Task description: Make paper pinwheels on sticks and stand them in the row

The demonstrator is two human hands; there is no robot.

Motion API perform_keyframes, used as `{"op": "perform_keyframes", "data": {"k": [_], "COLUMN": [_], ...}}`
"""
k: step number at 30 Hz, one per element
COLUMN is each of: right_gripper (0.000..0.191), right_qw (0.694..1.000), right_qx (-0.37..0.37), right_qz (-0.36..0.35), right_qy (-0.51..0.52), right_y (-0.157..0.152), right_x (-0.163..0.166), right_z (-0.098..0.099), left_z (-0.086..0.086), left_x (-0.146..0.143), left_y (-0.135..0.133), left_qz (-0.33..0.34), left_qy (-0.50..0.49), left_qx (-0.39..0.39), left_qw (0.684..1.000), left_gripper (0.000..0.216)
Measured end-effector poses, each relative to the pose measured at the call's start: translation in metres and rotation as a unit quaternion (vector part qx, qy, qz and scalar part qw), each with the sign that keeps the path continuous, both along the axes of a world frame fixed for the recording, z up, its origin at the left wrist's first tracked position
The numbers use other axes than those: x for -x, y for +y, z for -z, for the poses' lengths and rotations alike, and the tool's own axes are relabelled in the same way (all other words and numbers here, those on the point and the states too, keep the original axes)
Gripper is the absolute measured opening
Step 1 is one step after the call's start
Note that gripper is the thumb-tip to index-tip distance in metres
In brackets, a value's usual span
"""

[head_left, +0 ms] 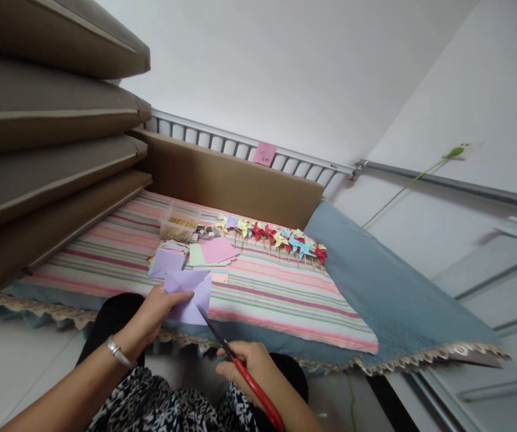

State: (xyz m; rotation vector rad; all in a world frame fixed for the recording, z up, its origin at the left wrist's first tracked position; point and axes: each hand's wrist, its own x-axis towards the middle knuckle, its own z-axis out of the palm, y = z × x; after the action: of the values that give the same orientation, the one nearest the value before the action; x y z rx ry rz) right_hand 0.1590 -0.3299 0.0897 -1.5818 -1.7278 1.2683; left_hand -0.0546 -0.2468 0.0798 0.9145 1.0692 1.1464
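My left hand [157,312] pinches a folded lilac paper square [190,297] just above the near edge of the striped cloth. My right hand [251,363] is closed round red-handled scissors [240,369], whose blade tips meet the paper's lower right side. On the cloth behind lie stacks of coloured paper squares [195,255], and a row of several small paper pinwheels on sticks [276,237].
A clear plastic box of sticks [178,225] sits beside small metal clips [204,230]. The striped cloth [285,294] covers a low platform with a blue quilt [384,300]. Stacked brown cushions [46,138] stand at left. A pink note [265,153] hangs on the rail.
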Motion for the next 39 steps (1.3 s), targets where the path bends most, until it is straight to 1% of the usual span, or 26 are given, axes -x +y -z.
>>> {"op": "perform_keyframes", "data": {"k": [8,14,19,25,29,32,34,37,39], "right_gripper": [0.022,0.020,0.017,0.014,0.014,0.020,0.021,0.016,0.020], "right_qw": [1.000,1.000,1.000,0.999,0.999,0.997,0.994,0.988,0.986], "right_qx": [-0.008,-0.013,-0.021,-0.030,-0.040,-0.043,-0.054,-0.071,-0.069], "right_qz": [0.000,-0.003,-0.006,0.000,-0.016,-0.036,-0.064,-0.097,-0.109], "right_qy": [-0.003,0.001,0.009,-0.016,-0.023,-0.043,-0.067,-0.102,-0.101], "right_y": [0.001,0.000,0.000,0.000,0.000,0.000,-0.002,-0.006,-0.007], "right_x": [-0.001,-0.001,-0.001,-0.001,-0.001,-0.004,-0.010,-0.025,-0.034], "right_z": [0.005,0.002,0.002,0.005,0.004,0.002,0.001,0.001,0.002], "left_z": [0.000,0.000,-0.001,0.001,0.002,0.000,-0.002,-0.008,-0.011], "left_x": [-0.002,-0.001,-0.001,-0.002,-0.001,0.000,0.002,0.008,0.012], "left_y": [-0.001,-0.001,-0.002,0.000,0.000,0.000,0.000,0.002,0.004], "left_qz": [0.009,0.012,0.019,0.018,0.016,0.011,0.009,0.006,0.012], "left_qy": [-0.004,0.012,0.006,0.005,0.014,0.011,-0.002,-0.024,-0.036], "left_qx": [0.001,0.004,-0.008,0.000,0.001,-0.001,0.009,0.028,0.039], "left_qw": [1.000,1.000,1.000,1.000,1.000,1.000,1.000,0.999,0.999], "left_gripper": [0.040,0.038,0.040,0.039,0.038,0.035,0.033,0.037,0.040]}}
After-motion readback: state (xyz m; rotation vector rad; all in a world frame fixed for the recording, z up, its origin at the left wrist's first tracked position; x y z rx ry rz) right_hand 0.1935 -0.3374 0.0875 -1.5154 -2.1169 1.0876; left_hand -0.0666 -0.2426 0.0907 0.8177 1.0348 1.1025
